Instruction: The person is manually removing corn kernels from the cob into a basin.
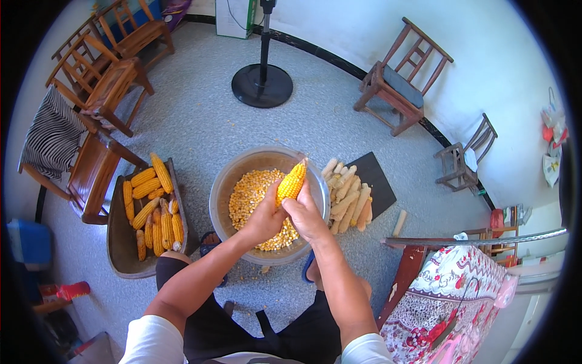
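Observation:
Both my hands grip one ear of yellow corn (292, 181), tip pointing away from me, above a wide metal basin (223, 178). My left hand (264, 214) wraps its left side. My right hand (305, 214) holds the right side, its thumb pressed against the lower kernels. Loose corn kernels (248, 200) cover much of the basin's bottom. To the left, a dark trough-like container (119, 255) holds several unshelled ears of corn (157, 230). On the right, bare corncobs (348, 195) lie in a pile, partly on a dark flat board (375, 182).
A black pedestal stand (262, 86) rises beyond the basin. Wooden chairs (113, 86) line the left, with another cushioned chair (404, 86) and a small chair (464, 159) at right. A floral cloth (436, 300) covers something near my right. A single cob (399, 223) lies on the floor.

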The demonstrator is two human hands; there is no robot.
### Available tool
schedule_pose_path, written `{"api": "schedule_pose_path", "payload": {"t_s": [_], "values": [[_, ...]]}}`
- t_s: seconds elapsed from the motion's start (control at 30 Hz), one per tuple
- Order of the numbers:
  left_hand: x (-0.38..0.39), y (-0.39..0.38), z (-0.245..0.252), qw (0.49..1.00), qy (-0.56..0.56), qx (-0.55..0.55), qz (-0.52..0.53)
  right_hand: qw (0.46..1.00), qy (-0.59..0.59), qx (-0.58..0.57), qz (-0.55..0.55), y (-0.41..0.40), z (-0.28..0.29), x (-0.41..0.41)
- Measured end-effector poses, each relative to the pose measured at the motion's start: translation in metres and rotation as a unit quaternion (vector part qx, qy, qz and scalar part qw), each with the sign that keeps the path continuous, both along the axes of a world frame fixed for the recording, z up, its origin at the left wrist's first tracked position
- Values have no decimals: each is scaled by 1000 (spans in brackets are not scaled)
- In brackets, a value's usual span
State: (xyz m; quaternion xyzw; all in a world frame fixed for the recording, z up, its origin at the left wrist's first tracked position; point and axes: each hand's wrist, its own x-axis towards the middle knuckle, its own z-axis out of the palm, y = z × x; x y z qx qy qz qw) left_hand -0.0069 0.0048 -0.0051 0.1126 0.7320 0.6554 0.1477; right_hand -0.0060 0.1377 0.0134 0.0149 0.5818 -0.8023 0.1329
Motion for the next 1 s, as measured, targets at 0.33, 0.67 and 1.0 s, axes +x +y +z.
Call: {"api": "schedule_pose_path", "payload": {"t_s": [0.33,0.67,1.0], "values": [[-5,-5,27,980,-154,124,-17,991,-33,-130,23,9,21,-1],[-1,-8,27,976,-161,144,-33,982,-72,-174,25,14,14,-7],[-1,-6,24,984,-154,90,-24,989,-85,-123,-11,9,6,-4]]}}
